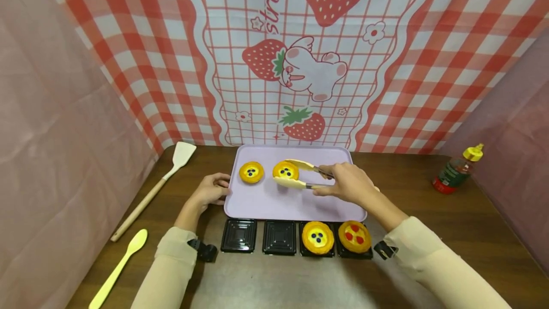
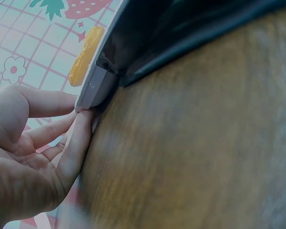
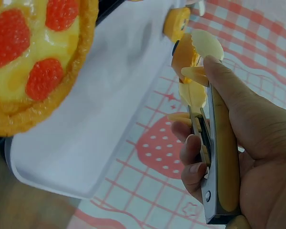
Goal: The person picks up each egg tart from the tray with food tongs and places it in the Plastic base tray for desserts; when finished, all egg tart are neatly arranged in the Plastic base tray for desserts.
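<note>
My right hand grips a pair of tongs with cream-coloured tips. The tips stand on either side of a blueberry egg tart on the lilac tray; whether both touch it I cannot tell. In the right wrist view, the thumb lies along one tong arm and the fingers curl round the other. At the tray's left edge, my left hand pinches the rim between thumb and finger, as the left wrist view shows. Another blueberry tart sits on the tray's left part.
Before the tray stand two black plastic bases without tarts. Beside them, a blueberry tart and a raspberry tart sit on like bases. A white spatula and yellow spoon lie left; a bottle stands right.
</note>
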A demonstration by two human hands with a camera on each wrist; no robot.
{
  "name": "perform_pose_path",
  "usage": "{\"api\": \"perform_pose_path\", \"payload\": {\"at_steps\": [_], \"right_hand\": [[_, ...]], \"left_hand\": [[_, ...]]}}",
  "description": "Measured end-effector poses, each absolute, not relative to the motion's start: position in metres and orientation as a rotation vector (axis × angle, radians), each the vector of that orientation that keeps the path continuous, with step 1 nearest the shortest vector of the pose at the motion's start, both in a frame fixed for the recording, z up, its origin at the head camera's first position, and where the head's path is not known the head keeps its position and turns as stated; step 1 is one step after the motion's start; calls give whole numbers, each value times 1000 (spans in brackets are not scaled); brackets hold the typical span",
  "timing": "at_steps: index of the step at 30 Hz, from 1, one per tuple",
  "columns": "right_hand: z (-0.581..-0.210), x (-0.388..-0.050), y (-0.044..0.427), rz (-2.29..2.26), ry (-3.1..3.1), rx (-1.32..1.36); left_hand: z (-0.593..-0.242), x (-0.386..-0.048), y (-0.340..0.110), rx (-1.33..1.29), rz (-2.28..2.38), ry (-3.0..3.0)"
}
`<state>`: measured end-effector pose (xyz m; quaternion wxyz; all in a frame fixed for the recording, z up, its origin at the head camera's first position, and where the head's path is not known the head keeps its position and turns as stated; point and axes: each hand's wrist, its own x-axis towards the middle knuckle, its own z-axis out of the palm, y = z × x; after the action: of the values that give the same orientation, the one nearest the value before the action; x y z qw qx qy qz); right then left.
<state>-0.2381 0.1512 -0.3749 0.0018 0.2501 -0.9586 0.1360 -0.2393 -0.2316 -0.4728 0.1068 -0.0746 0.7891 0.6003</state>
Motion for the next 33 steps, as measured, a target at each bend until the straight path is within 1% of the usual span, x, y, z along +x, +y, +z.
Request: {"api": "perform_pose_path", "payload": {"at_steps": [13,27,33], "right_hand": [[-353,-193,165,471,-2951,930],[-350,-148,171,481,-2881,1110],[-350,-137,170,463,-2909,1130]], "left_hand": [[-472,-240,-232,-214,1772,2323],[-475,-240,-232,-226,1750,2350],[-473,-240,-231,-220,1750,2350]]}}
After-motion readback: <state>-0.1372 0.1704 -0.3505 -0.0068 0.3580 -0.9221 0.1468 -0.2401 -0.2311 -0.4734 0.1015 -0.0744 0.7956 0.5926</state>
